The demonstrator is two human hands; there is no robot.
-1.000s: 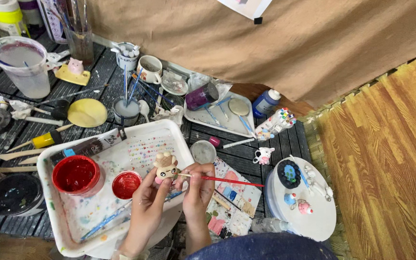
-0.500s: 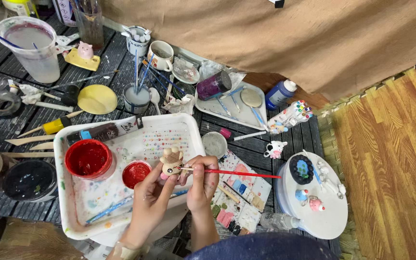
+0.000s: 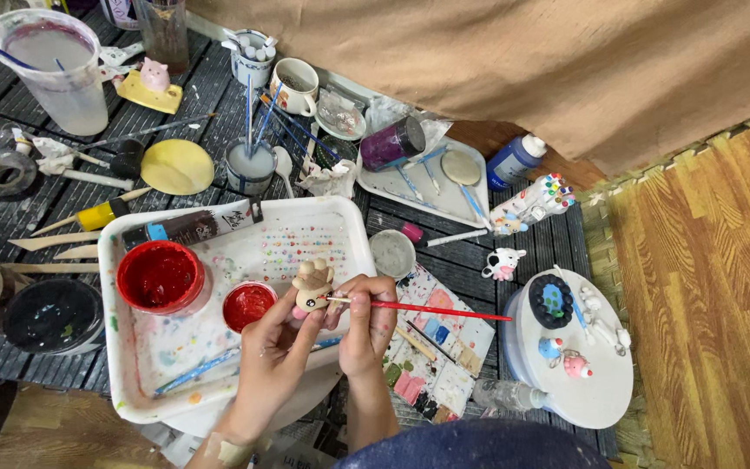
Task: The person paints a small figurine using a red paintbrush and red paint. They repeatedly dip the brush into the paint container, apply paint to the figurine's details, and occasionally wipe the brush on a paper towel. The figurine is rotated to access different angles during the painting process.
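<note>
Compared with the earlier pictures, the same pose is kept: the small tan clay figurine is still pinched in the fingers of the left hand, and the red-handled brush is still gripped in the closed right hand, its tip laid against the figurine's side. Only the view is changed, the whole table being seen a little lower and further right than a second ago.

The figurine is held just above the near right part of the white tray, whose floor is speckled with paint dots. In the tray, a large pot of red paint is set at the left, a smaller red pot is placed just beside the left hand, and a dark paint tube is laid along the far rim. A painted palette sheet is partly hidden beneath the right wrist. A round white board with tiny painted figures is seen at the right, a black paint pot at the left, and a cup of cloudy water at the far left corner.
</note>
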